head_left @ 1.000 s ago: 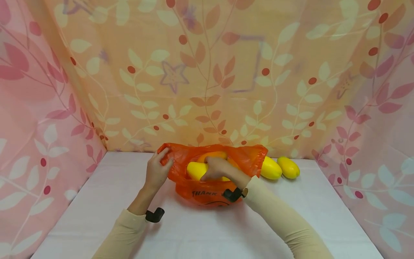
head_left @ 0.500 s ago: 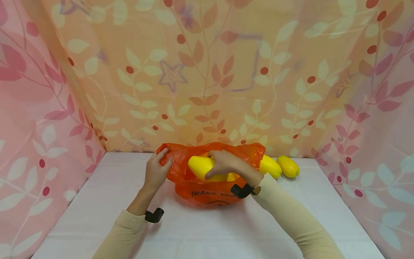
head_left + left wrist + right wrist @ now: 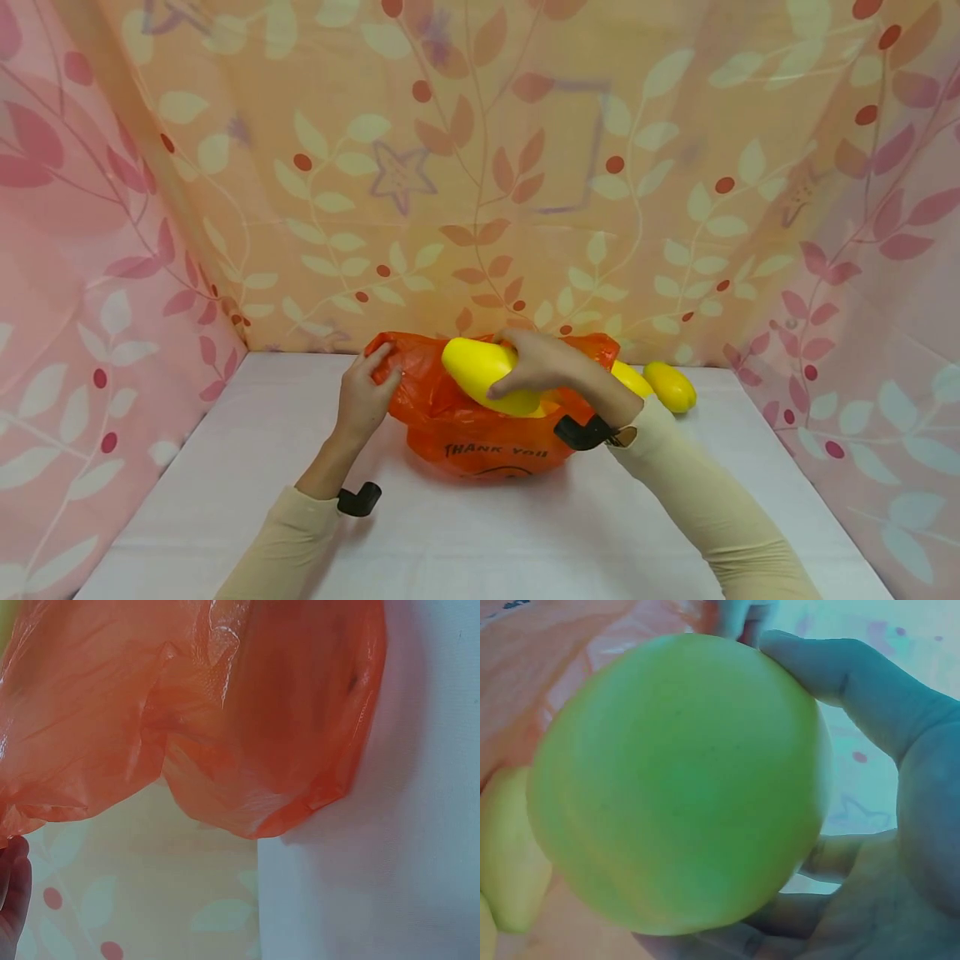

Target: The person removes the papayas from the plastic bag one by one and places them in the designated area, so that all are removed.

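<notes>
A red-orange plastic bag (image 3: 487, 454) printed THANK YOU sits on the table, mouth open upward. My left hand (image 3: 362, 396) pinches its left rim; in the left wrist view only a few fingers show beside the bag (image 3: 300, 712). My right hand (image 3: 542, 360) grips a long, smooth yellow papaya-like fruit (image 3: 476, 371), tilted over the bag's mouth with its left end higher. The right wrist view shows that fruit (image 3: 682, 787) end-on, thumb on one side and fingers on the other. Beyond it, more yellow fruit (image 3: 510, 847) lies inside the bag, partly hidden.
Right of the bag, two more yellow fruits lie on the white tabletop (image 3: 465, 550): a partly hidden one (image 3: 632, 379) and a smaller-looking one (image 3: 670, 387). A floral cloth wall (image 3: 487, 167) stands close behind the bag, with similar cloth on both sides.
My right hand has lifted the yellow papaya-like fruit from inside the bag up to its mouth, drawing slightly right. The left hand stays at the rim.
</notes>
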Motion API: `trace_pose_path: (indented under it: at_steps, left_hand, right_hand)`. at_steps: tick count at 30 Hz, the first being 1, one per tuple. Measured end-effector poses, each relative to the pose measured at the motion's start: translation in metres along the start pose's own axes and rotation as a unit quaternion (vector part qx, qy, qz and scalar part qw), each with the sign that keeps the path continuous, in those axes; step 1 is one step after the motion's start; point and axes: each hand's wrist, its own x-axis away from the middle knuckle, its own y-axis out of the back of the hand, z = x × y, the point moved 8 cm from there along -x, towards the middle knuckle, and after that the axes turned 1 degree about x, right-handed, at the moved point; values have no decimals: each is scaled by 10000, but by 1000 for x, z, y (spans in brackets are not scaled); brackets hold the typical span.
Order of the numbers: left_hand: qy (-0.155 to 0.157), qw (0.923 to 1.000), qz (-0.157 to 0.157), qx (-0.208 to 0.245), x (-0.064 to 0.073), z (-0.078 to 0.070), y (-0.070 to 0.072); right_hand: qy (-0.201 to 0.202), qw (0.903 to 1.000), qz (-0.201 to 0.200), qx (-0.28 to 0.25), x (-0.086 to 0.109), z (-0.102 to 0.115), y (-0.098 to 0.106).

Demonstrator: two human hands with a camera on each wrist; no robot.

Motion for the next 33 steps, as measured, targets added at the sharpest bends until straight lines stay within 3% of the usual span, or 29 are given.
trace_pose_path:
  at_steps: [11,23,33]
  left_hand:
    - [-126,9999,-64,19,1,-1,0]
    - [94,9999,47,71,1,7,-1]
    - [124,9999,47,82,1,8,0]
  right_hand:
    - [285,9980,-489,-267,11,2,40]
    - [23,9889,-1295,-724,26,-14,79]
    - [-465,9850,-1491,-739,45,-46,102]
